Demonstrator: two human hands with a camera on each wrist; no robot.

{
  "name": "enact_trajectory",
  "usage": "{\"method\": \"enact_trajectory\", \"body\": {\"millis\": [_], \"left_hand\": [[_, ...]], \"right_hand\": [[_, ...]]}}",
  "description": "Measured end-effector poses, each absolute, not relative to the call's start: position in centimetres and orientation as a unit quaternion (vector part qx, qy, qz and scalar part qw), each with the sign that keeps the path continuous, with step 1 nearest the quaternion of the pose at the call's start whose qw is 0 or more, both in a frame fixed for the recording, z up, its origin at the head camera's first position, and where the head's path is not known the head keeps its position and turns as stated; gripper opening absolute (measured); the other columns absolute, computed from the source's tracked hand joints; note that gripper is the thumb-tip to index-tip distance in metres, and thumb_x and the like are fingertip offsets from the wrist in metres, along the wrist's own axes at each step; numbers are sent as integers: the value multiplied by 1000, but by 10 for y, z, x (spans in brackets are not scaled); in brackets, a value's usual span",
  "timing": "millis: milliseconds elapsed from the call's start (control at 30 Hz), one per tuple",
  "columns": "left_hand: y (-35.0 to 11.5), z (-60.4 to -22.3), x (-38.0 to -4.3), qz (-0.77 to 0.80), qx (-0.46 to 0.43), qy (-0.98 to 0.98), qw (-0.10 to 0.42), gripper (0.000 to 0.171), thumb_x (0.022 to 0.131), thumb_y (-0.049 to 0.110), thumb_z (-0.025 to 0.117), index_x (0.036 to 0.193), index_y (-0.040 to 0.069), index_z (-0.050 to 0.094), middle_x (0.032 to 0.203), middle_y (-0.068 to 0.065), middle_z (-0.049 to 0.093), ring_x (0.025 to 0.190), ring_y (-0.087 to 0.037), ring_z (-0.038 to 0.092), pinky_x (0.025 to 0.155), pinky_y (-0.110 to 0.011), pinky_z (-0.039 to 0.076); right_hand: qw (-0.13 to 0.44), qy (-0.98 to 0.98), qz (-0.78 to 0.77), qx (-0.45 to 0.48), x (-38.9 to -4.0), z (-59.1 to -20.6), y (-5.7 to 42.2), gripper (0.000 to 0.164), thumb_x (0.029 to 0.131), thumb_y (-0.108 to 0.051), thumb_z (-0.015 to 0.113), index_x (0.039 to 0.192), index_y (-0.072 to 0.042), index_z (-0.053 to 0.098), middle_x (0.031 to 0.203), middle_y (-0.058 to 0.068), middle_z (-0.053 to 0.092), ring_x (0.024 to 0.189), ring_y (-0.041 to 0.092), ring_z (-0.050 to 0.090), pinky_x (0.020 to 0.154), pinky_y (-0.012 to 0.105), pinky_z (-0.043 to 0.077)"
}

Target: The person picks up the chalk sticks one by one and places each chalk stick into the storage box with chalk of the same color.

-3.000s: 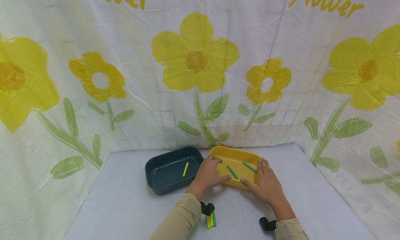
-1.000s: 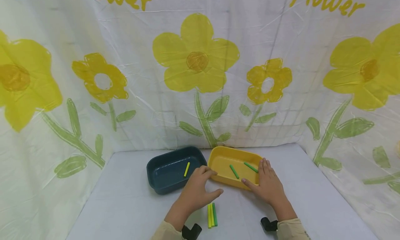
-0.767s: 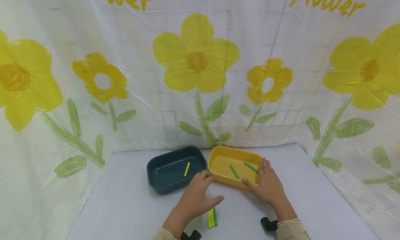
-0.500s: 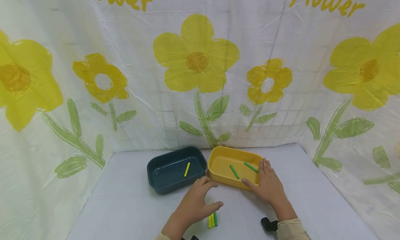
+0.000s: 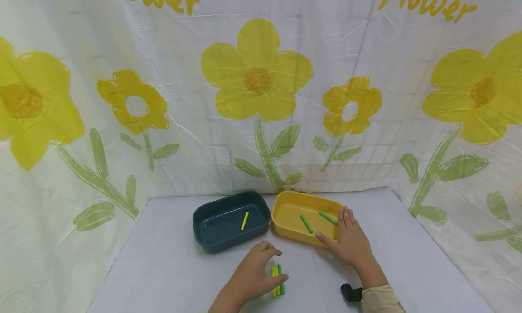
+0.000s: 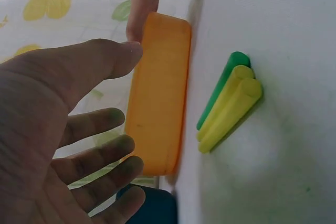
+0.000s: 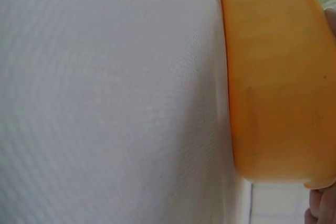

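Two yellow sticks (image 6: 233,113) and a green stick (image 6: 219,88), chalk-like, lie side by side on the white table. My left hand (image 5: 253,273) hovers beside and above them, thumb and fingers spread apart, holding nothing; in the head view it partly covers them. My right hand (image 5: 353,240) rests on the right end of a yellow bin (image 5: 295,235), its fingers straight along the end and its thumb at the front rim. Inside that bin lie two green sticks (image 5: 306,223). A dark teal bin (image 5: 220,246) to its left contains one yellow stick (image 5: 244,221).
The two bins stand close together near the back of the table (image 5: 155,267). Behind them hangs a white curtain (image 5: 195,168) printed with yellow flowers. A black wrist camera (image 5: 350,293) sits at my right cuff.
My left hand has left the yellow bin and drawn back toward me, down to the three sticks on the table. The right hand stays at the yellow bin; the sticks lie as before.
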State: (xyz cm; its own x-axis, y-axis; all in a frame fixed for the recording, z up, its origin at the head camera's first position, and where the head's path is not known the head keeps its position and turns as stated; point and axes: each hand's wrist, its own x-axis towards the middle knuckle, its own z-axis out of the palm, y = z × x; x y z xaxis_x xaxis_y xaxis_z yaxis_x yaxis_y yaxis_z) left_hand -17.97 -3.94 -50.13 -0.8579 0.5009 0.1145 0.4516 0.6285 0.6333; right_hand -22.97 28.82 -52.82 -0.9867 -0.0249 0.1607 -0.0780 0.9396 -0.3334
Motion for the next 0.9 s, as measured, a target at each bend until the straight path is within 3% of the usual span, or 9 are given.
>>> {"method": "enact_trajectory", "body": {"millis": [333,900], "left_hand": [[-40,-510,-175,336,239,908,76,52,86,53,85,126,20,74,121,7,66,112,-13,62,102,-44,58],[-40,-527,-175,328,238,910,91,62,83,57,85,130,19,71,123,9,62,111,-9,58,103,-41,57]], "right_hand": [[74,-982,172,25,-231,-531,290,128,93,-85,50,164,14,8,174,32,8,162,50,10,130,66,17],[77,-981,175,25,-231,-531,290,128,93,-83,51,164,14,9,174,33,8,162,50,11,130,66,17]]}}
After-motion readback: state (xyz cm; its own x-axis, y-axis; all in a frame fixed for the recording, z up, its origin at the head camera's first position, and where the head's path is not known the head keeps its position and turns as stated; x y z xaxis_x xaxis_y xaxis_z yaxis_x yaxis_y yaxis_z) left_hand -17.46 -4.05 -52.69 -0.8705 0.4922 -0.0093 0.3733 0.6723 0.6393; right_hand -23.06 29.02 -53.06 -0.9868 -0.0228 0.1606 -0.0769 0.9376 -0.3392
